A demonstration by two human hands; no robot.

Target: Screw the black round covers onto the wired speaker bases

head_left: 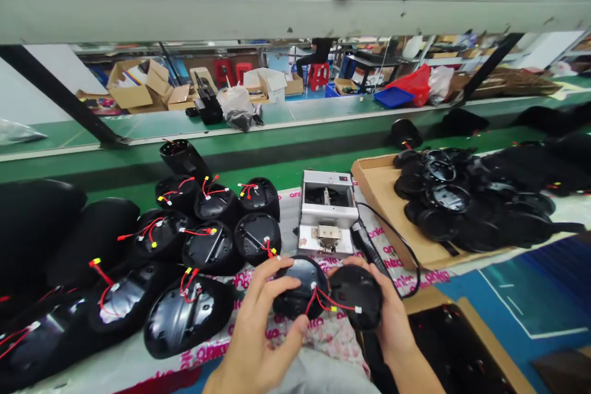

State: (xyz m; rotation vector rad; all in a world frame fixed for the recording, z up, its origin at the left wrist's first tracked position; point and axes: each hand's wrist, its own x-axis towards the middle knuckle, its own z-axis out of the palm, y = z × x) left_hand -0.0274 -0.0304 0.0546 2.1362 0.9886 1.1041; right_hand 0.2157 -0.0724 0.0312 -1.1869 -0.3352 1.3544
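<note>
So we're working at the bench with two black plastic shells in our hands. Our left hand (pixel 258 326) is curling its fingers (pixel 277 277) over the first shell (pixel 300 283), with the thumb pressing near its lower edge. Our right hand (pixel 388 314) is cupping the second shell (pixel 355 298) from underneath. Both hands are closed firmly on their shells, which are sitting just beside each other above the printed sheet (pixel 295 212). Red wires (pixel 323 301) are running across between the two shells, and we can see white and yellow connector tips on them.

Counting the rest, we're seeing nine more black shells (pixel 212 246) lying on the table to our left, all with red leads showing, plus one tilted shell (pixel 182 157) behind them. Two plain black domes (pixel 92 240) are sitting at the far left. A single silver bench machine (pixel 327 194) is standing straight ahead, with one corded electric screwdriver (pixel 367 243) lying just to its right. Past that, a cardboard tray (pixel 383 215) is holding a heap of round black covers (pixel 438 197), too many and too jumbled for us to count.
</note>
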